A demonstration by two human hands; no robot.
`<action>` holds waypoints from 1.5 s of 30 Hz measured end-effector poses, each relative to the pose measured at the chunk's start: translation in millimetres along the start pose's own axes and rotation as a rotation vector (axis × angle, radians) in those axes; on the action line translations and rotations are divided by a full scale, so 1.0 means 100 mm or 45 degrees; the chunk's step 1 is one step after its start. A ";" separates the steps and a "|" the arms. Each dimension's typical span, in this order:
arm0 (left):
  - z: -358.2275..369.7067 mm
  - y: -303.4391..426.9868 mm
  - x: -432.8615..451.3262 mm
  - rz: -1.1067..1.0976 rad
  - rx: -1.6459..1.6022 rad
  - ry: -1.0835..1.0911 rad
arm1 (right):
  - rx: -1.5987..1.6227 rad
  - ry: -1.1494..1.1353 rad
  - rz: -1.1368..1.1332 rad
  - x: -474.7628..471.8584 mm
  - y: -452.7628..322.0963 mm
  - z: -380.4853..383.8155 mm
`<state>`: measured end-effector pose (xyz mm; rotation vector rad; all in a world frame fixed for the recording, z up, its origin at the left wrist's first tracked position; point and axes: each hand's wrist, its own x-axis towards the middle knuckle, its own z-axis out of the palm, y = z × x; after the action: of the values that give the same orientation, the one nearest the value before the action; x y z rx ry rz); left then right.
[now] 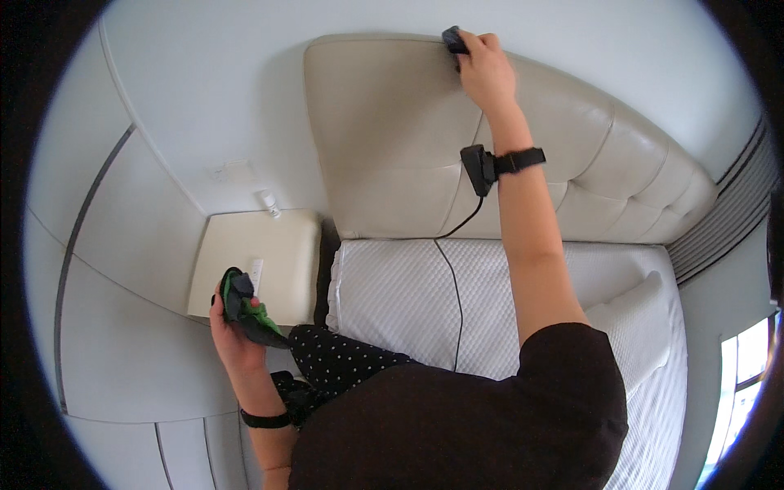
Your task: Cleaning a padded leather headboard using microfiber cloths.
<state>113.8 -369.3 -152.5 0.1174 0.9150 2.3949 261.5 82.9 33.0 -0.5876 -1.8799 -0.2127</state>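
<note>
My right hand (488, 72) reaches far forward and grips a small dark grey bundle, apparently a folded cloth (454, 40). That cloth meets the top edge of a beige upholstered headboard (386, 104) with button tufting. My left hand (240, 350) is held low on the left, in front of the bedside table. In it is a loose bunch of dark grey and green cloths (257, 317), whose lower end hangs toward my dotted trousers. My fingers partly hide both bundles.
A cream bedside table (288, 263) bears a white bottle (269, 203) and a slim white object (256, 273). From the black device on my right wrist (478, 170), a cable (456, 288) runs over the white quilted bed (392, 288). A pillow (634, 324) lies at right.
</note>
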 end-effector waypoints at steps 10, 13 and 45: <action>-0.08 -0.16 0.04 -0.059 -0.005 0.034 | -0.064 0.181 -0.341 -0.85 -0.25 0.59; -0.04 -0.18 0.04 -0.055 -0.010 -0.032 | -0.032 -0.067 -0.428 -1.50 -0.28 0.74; 0.01 -0.08 -0.09 0.017 -0.032 0.061 | 0.085 -0.379 -0.570 -2.15 -0.63 1.02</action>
<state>125.2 -368.8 -155.5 0.0572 0.9083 2.4299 205.9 7.3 -194.3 -0.1482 -2.2845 -0.3668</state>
